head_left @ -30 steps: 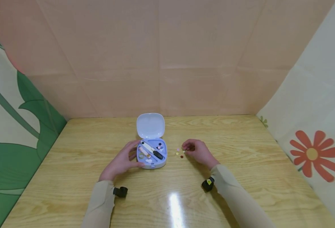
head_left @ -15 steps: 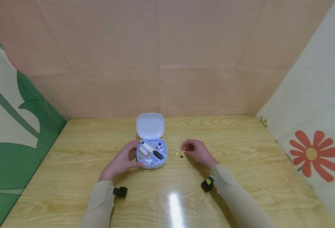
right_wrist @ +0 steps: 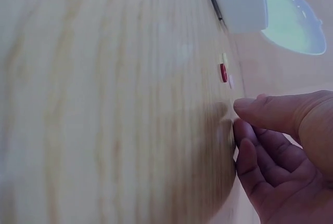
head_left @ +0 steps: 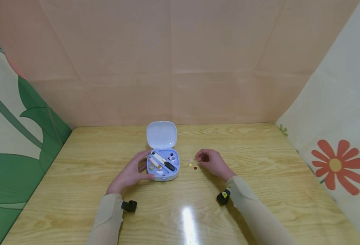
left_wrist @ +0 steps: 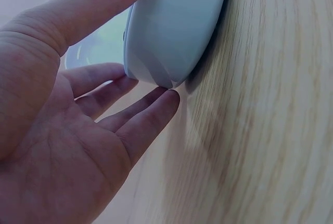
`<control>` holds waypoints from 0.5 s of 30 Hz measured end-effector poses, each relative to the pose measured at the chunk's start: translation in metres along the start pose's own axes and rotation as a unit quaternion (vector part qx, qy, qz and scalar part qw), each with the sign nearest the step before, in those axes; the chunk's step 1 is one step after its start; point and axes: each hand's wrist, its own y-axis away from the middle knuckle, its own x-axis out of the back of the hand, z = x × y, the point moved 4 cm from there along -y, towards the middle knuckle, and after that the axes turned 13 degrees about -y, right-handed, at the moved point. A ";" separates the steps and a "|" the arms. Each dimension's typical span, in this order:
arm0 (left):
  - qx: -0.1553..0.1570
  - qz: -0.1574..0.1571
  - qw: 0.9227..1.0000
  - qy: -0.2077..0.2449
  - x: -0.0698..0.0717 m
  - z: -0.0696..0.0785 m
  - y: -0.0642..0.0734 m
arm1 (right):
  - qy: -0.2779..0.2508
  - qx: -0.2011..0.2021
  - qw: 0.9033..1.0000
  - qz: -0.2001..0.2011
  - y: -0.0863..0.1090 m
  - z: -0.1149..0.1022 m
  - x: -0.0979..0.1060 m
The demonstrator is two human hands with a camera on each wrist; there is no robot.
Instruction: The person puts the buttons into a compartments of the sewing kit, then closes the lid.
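Note:
My left hand (head_left: 132,173) grips the left side of a light blue sewing box (head_left: 170,177), thumb at its front and fingers along its side and back corner. In the left wrist view the fingertips touch the box wall (left_wrist: 171,31). A white tool with a black end (head_left: 169,166) lies diagonally inside, beside a small pink item (head_left: 153,162). Small dark buttons (head_left: 171,154) sit in the right compartment. My right hand (head_left: 212,164) has curled fingers low on the table, thumb and fingertips at a pale button (head_left: 198,163), mostly hidden by them.
Between box and right hand lie a pink button (head_left: 191,160), a yellow button (head_left: 190,164) and a dark red button (head_left: 195,168). The box's raised lid (head_left: 161,134) stands behind it. A curtain (head_left: 180,85) hangs behind the wooden table (head_left: 244,143).

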 end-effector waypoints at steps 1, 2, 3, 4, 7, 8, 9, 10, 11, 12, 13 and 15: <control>0.000 0.000 1.000 0.000 0.000 0.000 0.000 | -0.001 -0.004 1.000 0.002 0.000 0.000 0.000; 0.001 0.001 1.000 0.001 0.000 -0.001 0.000 | -0.002 -0.006 1.000 0.004 0.000 0.000 0.000; 0.001 0.002 1.000 0.001 0.000 -0.001 0.000 | -0.002 -0.007 1.000 0.005 0.000 0.000 0.000; 0.002 0.002 1.000 0.001 0.000 -0.001 0.000 | -0.004 -0.007 1.000 0.007 0.000 -0.001 0.000; 0.004 0.003 1.000 0.000 0.000 -0.003 0.000 | -0.011 -0.002 1.000 0.009 0.000 -0.004 0.000; 0.004 0.004 1.000 0.000 0.000 -0.004 0.000 | -0.014 0.001 1.000 0.009 0.000 -0.005 -0.001; 0.005 0.004 1.000 0.000 0.000 -0.004 0.000 | -0.016 0.004 1.000 0.008 0.001 -0.005 -0.001; 0.005 0.004 1.000 0.000 0.000 -0.004 0.000 | -0.018 0.006 1.000 0.007 0.001 -0.006 -0.001; 0.006 0.004 1.000 -0.001 0.000 -0.004 0.000 | -0.020 0.007 1.000 0.006 0.001 -0.007 -0.001; 0.008 0.003 1.000 0.000 0.001 -0.004 0.000 | -0.023 0.008 1.000 0.005 0.001 -0.008 -0.002; 0.008 0.002 1.000 0.000 0.001 -0.003 0.000 | -0.024 0.009 1.000 0.005 0.001 -0.008 -0.002; 0.011 0.000 1.000 0.002 0.001 0.000 0.001 | -0.025 0.009 1.000 0.004 0.002 -0.009 -0.002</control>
